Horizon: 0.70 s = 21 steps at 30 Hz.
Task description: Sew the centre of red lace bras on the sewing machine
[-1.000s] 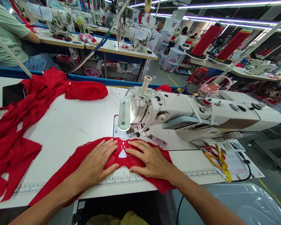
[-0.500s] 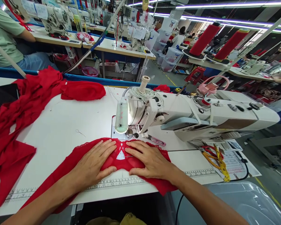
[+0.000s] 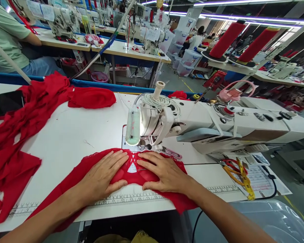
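Observation:
A red lace garment piece lies on the white table in front of the sewing machine. My left hand lies flat on its left half, fingers stretched out towards the needle area. My right hand lies flat on its right half, fingers pointing left. The fingertips of both hands nearly meet at a small triangular cut-out in the fabric, just before the presser foot.
A heap of red fabric covers the table's left side, with a dark tablet behind it. Scissors and a yellow tape measure lie right of the machine. Two red thread cones stand at the back right. A person in green sits at the far left.
Both hands stay flat on the red piece in nearly the same place; only the view has shifted slightly.

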### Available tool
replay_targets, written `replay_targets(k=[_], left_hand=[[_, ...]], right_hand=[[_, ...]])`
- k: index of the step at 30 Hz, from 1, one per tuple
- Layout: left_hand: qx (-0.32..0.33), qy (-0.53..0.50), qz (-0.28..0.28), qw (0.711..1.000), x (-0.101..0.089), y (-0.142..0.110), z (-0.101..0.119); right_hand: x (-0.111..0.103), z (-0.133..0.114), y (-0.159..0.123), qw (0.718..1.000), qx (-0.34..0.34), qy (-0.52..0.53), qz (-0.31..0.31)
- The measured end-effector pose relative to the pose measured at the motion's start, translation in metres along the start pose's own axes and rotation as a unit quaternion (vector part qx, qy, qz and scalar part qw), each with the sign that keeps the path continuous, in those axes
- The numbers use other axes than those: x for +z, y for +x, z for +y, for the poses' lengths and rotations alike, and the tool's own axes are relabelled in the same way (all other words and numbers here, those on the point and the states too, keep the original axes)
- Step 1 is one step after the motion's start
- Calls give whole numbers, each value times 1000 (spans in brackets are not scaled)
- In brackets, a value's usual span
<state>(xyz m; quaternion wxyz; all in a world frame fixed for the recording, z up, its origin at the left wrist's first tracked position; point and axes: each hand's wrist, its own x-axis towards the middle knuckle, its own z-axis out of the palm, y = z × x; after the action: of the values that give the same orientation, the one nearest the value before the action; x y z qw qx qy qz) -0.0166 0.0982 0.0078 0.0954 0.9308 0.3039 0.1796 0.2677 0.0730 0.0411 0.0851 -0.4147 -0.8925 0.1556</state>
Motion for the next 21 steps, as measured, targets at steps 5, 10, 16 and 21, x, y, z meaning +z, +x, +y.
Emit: replay_targets(k=[5,10,16,21], left_hand=[[3,9,-1,1000,0,0,0],[4,16,-7,1000,-1,0,0],[8,26,-12,1000,-1,1,1],[6,26,-17,1000,0,0,0]], right_hand=[[0,0,0,1000,3,-1,-4],[0,0,0,1000,4,-1,-9],[0,0,0,1000,4,-3,-3],[1,0,0,1000,-4,-4,-1]])
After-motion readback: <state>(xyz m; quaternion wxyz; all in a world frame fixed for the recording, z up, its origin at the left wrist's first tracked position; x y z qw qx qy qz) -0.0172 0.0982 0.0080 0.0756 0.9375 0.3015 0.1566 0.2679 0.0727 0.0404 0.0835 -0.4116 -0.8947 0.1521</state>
